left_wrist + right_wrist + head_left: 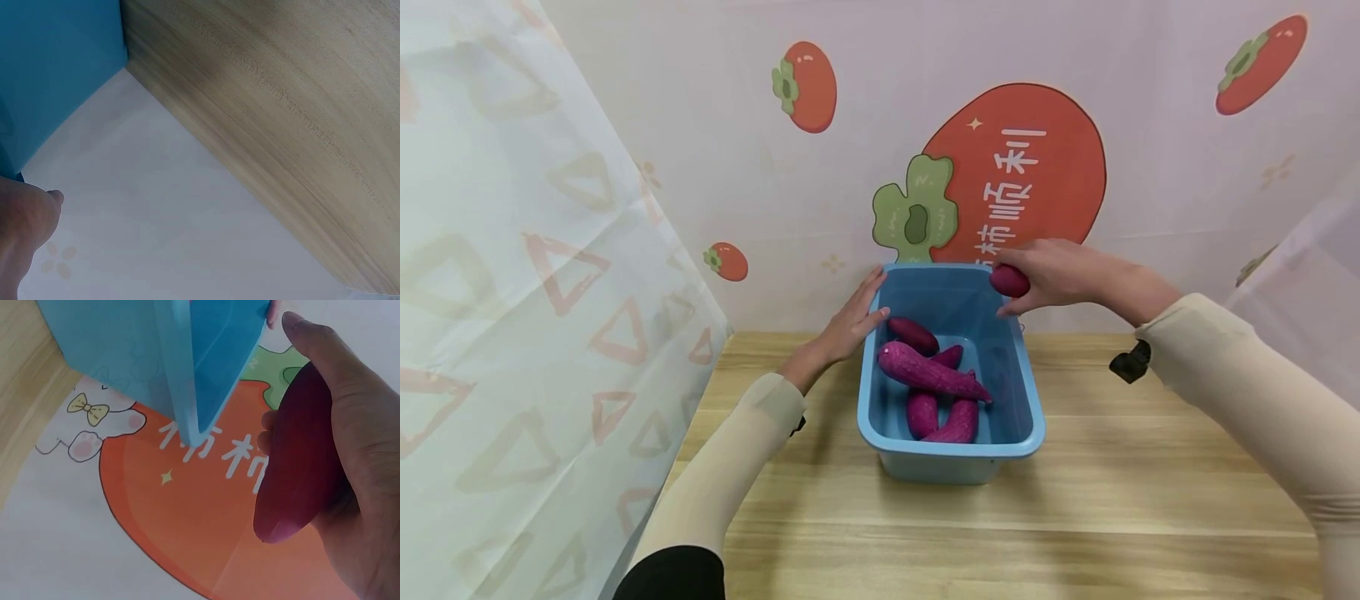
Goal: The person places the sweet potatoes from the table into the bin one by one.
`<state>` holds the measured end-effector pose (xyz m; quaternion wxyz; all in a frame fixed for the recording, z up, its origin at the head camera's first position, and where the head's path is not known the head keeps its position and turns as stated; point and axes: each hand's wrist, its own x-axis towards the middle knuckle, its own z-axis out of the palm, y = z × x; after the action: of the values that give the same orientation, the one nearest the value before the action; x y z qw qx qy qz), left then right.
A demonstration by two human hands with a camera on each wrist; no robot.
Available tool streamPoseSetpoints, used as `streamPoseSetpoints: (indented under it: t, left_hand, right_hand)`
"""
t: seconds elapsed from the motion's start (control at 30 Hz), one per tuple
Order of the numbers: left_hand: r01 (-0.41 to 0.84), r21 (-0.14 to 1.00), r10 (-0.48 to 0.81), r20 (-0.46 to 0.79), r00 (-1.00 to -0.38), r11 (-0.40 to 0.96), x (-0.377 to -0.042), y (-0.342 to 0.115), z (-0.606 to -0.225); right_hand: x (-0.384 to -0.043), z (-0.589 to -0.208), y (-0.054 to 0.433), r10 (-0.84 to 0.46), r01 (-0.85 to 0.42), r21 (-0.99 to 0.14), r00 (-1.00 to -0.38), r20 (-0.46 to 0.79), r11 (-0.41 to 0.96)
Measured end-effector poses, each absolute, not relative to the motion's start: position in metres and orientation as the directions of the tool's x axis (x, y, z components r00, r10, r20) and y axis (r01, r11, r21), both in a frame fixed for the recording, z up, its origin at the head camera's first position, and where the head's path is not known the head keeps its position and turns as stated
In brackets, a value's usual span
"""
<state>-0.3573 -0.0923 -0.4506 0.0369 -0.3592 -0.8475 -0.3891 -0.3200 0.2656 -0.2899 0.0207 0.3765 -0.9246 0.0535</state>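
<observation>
A light blue plastic bin (951, 451) stands on the wooden table with several purple sweet potatoes (928, 372) piled inside. My left hand (850, 323) rests on the bin's far left rim, its fingers straight along the edge. Above the far right rim, my right hand (1056, 273) grips a dark red-purple sweet potato (300, 453). Fingers and thumb wrap round its middle, and one rounded end sticks out in the right wrist view. Only a thumb-side part of the left hand (28, 215) shows in the left wrist view, beside the bin's blue wall (59, 75).
A pale cloth printed with red persimmons (805, 87) hangs right behind the bin. Another sheet with triangle prints (565, 283) closes off the left side. Bare wooden tabletop (1150, 492) extends to the right and in front.
</observation>
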Motion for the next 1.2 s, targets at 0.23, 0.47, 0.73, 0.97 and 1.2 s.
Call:
streamPoseSetpoints:
  t: [0.23, 0.47, 0.73, 0.97, 1.2]
  left_hand:
    - [0.635, 0.635, 0.581, 0.338, -0.74, 0.439, -0.356, -0.092, -0.451]
    - [0.636, 0.633, 0.575, 0.344, -0.742, 0.442, -0.357, -0.091, -0.451]
    - [0.632, 0.638, 0.578, 0.337, -0.743, 0.441, -0.357, -0.092, -0.45]
    - [0.63, 0.637, 0.578, 0.334, -0.745, 0.444, -0.357, -0.091, -0.449]
    - [0.622, 0.637, 0.575, 0.322, -0.752, 0.456, -0.358, -0.091, -0.451]
  right_hand:
    - [-0.322, -0.288, 0.255, -0.7, -0.702, -0.095, -0.712, 0.056, 0.706]
    - [-0.324, -0.286, 0.245, -0.715, -0.715, -0.098, -0.698, 0.04, 0.692]
    - [-0.327, -0.285, 0.233, -0.72, -0.716, -0.101, -0.694, 0.002, 0.69]
    - [-0.33, -0.288, 0.22, -0.74, -0.735, -0.112, -0.672, -0.008, 0.669]
    - [-0.333, -0.293, 0.209, -0.758, -0.748, -0.143, -0.651, -0.029, 0.648]
